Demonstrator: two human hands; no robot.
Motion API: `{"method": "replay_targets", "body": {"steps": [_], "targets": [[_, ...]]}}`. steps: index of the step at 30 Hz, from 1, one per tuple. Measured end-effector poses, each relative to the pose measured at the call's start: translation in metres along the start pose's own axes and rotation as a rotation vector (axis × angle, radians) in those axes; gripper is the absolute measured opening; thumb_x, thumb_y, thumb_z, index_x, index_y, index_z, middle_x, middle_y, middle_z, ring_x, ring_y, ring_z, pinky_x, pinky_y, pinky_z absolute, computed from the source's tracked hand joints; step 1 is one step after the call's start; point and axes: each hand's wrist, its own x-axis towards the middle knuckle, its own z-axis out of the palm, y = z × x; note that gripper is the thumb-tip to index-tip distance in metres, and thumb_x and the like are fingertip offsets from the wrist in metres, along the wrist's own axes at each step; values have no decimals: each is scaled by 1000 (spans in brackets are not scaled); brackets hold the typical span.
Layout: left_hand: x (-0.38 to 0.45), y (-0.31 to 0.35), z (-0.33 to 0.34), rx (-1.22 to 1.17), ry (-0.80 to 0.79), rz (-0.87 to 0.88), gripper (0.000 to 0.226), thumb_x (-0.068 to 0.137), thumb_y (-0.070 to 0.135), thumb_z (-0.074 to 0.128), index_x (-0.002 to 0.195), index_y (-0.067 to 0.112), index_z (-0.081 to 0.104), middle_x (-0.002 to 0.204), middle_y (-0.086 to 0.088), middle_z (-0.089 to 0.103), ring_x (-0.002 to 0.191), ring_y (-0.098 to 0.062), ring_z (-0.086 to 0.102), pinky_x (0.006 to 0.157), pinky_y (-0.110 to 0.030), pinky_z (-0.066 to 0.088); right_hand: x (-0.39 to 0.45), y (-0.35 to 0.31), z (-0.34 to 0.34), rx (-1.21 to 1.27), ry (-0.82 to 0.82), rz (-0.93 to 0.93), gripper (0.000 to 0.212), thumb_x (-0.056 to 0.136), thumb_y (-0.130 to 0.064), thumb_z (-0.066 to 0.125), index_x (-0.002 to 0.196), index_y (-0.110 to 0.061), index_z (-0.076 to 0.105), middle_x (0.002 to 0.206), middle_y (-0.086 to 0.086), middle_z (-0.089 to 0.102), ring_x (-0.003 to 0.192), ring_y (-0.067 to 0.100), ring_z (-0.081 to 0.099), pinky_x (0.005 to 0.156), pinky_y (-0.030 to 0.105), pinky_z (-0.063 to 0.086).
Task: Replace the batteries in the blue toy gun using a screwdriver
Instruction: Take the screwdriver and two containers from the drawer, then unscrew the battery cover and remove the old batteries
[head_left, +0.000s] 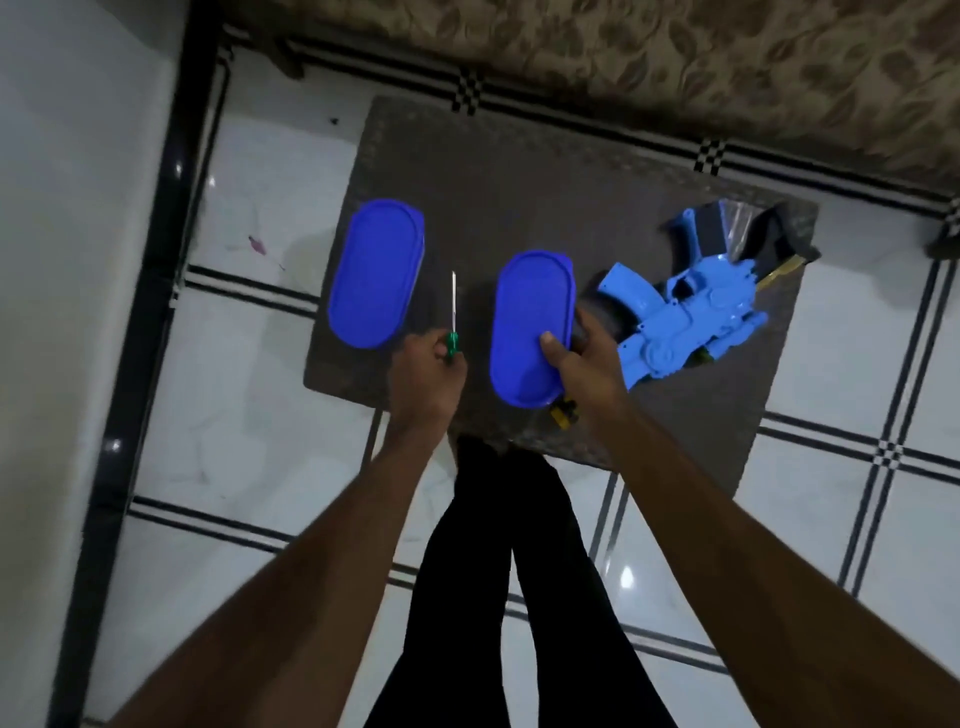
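Blue plastic is everywhere on this dark tabletop (519, 197), and that is part of the risk. My left hand (423, 371) has its fingers curled round the green handle of the screwdriver (453, 322), whose thin shaft points away from me between the two lidded boxes. My right hand (576, 358) grips the nearer blue box (532, 327), thumb pressed on its lid and the other fingers wrapped round its right side. The second blue box (376, 273) sits well to the left, near the tabletop's edge. The blue toy gun (691, 312) lies to the right, just beside my right hand, untouched, its battery cover presumably still screwed shut.

I judge the nearer box could slide or tip if I lift it one-handed, and it may knock the gun toward the far corner. A small yellow-and-black object (563, 413) lies at the near edge, partly under my wrist; a careless sweep could push it onto the floor. The screwdriver tip could scrape the left box.
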Motion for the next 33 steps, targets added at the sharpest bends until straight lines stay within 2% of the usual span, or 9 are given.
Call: {"method": "replay_targets", "body": {"steps": [3,6,13,18,23,26,28,32,33], "targets": [[15,-2,13,-14,44,-9,27,82,18,66,108,17,70,93,0,65,84,-18,61,75,-26,47,12,7,7,40,30,14,43,92,-5,65,134,-9,54,114,5,68,104,23,68,89,38,57],[22,-8,21,11,46,9,30,85,17,68,115,16,67,97,1,63,88,-14,59,75,-22,39,19,11,10,42,57,26,45,91,-6,67,134,-9,54,112,5,70,105,24,69,90,45,57],[23,-15,25,10,59,28,32,84,23,71,115,18,63,101,-1,64,90,-21,64,80,-38,53,20,16,11,-89,147,21,44,88,-17,71,130,-12,60,106,-2,73,98,17,70,89,46,57],[-1,-12,0,52,51,63,25,89,27,66,112,18,63,102,0,65,91,-18,63,77,-32,53,3,-6,1,-164,209,119,52,91,-15,64,141,-14,50,125,5,65,112,18,63,99,38,51],[-55,19,-47,124,-38,277,15,92,24,60,105,18,67,96,-2,69,84,-19,66,73,-33,56,-44,-66,-35,-256,178,68,37,89,-5,56,123,-16,64,109,0,68,98,11,61,84,20,45],[-86,46,-64,102,-42,332,15,92,23,59,104,19,67,96,0,69,85,-19,67,74,-36,57,-73,-99,-65,-294,172,-48,33,86,-2,56,115,-12,68,96,-1,69,90,12,63,88,31,52],[-106,76,-75,80,4,346,17,91,24,57,104,21,68,97,1,69,85,-20,67,74,-36,56,-91,-116,-97,-343,165,-155,31,86,-6,57,115,-12,67,98,-1,69,95,16,66,90,40,53],[-140,147,-80,56,95,404,21,91,24,55,106,21,69,101,2,69,87,-19,65,76,-30,49,-117,-156,-172,-463,130,-249,28,93,-8,55,120,-8,65,115,4,67,107,14,59,85,15,37],[-151,167,-79,61,120,438,22,91,25,54,106,21,69,102,1,69,89,-20,65,77,-31,48,-124,-162,-198,-496,143,-285,30,93,-9,56,121,-8,65,115,4,67,107,16,58,83,13,34]]}}
